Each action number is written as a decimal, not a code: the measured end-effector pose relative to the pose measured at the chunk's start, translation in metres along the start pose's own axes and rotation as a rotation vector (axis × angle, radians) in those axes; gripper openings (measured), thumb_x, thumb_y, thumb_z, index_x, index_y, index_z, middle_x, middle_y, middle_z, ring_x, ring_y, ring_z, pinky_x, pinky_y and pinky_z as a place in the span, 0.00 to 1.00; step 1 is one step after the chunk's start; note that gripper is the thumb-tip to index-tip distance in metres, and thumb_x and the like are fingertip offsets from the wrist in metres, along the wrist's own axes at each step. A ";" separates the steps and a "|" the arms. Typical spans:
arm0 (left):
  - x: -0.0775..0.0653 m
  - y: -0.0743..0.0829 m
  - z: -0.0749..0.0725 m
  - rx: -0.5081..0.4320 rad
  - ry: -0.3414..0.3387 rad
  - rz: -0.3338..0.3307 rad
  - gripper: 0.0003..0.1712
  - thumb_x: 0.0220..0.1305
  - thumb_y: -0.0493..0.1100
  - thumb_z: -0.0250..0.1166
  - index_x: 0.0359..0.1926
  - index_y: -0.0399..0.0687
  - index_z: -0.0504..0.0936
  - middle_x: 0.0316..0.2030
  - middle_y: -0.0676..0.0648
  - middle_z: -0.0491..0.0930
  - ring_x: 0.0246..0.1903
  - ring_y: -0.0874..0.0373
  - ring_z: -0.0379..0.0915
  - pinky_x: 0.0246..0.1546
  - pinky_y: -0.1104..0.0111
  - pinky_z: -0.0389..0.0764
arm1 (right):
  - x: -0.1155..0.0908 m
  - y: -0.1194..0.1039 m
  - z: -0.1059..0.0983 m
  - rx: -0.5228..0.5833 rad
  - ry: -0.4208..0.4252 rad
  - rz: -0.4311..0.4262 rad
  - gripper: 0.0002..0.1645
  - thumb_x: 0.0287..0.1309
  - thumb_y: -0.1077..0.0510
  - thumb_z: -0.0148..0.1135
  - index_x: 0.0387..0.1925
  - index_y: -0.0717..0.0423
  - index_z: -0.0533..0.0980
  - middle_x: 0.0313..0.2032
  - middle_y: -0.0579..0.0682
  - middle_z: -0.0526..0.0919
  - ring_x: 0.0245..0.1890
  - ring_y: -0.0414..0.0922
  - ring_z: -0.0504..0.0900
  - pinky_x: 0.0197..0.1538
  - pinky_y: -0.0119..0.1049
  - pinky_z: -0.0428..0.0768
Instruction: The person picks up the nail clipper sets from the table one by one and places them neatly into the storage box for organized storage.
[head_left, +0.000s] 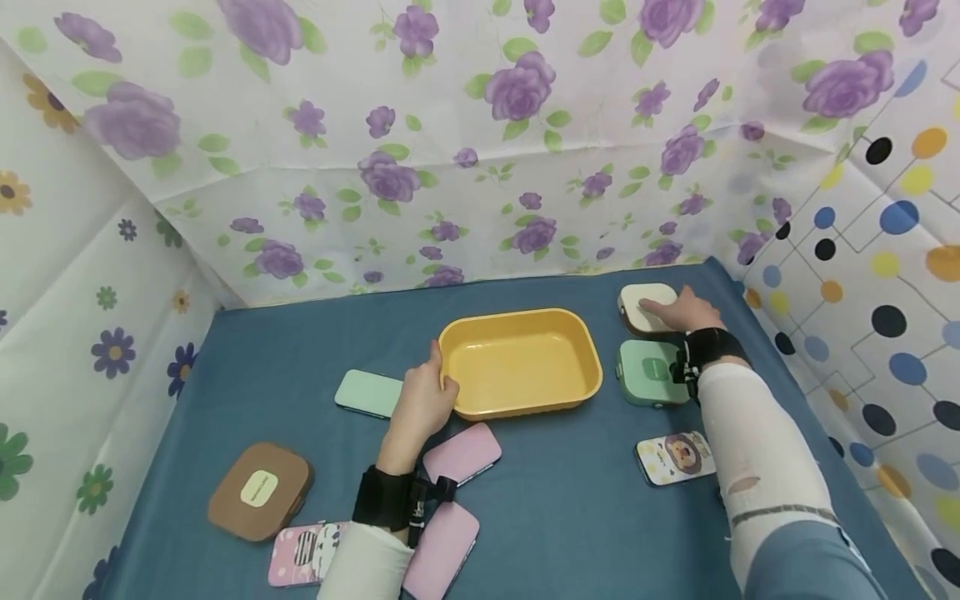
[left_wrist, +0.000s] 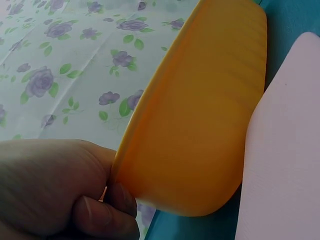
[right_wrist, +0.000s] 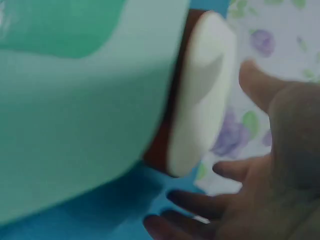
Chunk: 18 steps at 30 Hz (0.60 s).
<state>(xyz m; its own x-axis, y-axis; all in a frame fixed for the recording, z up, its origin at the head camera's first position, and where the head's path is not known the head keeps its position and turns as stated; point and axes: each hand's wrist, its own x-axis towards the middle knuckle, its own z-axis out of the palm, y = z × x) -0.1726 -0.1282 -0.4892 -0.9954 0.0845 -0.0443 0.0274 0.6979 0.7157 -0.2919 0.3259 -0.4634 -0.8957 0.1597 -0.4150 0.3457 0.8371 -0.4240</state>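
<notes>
My left hand (head_left: pixel 424 400) pinches the left rim of a yellow plastic tray (head_left: pixel 517 362); in the left wrist view the fingers (left_wrist: pixel 102 215) are curled at its edge. At the back right, my right hand (head_left: pixel 690 312) is beside a small box with a cream lid and brown base (head_left: pixel 647 302). Its fingers are spread, not closed round the box, in the right wrist view; whether they touch it I cannot tell. Just in front of that box lies a mint green box (head_left: pixel 647 375), large and near in the right wrist view (right_wrist: pixel 85 115).
Around the tray lie a mint phone (head_left: pixel 367 392), two pink phones (head_left: pixel 461 454), a cartoon pink phone (head_left: pixel 300 554) and a bear-patterned phone (head_left: pixel 675 458). A brown box (head_left: pixel 258 492) sits at front left. Patterned cloth walls (head_left: pixel 465 208) border the blue tabletop (head_left: pixel 570 500).
</notes>
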 end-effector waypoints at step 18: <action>-0.002 0.000 0.002 0.008 -0.001 -0.026 0.42 0.77 0.36 0.56 0.83 0.30 0.49 0.16 0.45 0.72 0.09 0.56 0.62 0.15 0.69 0.65 | 0.005 -0.018 0.013 0.041 0.053 -0.001 0.61 0.76 0.41 0.58 0.81 0.76 0.37 0.71 0.84 0.57 0.71 0.80 0.58 0.70 0.72 0.61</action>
<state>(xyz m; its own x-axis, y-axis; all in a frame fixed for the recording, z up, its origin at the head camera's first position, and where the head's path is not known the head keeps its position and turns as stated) -0.1701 -0.1271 -0.4902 -0.9957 0.0674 -0.0635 0.0026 0.7054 0.7088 -0.2991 0.3045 -0.4687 -0.9091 0.1870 -0.3722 0.3551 0.8151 -0.4577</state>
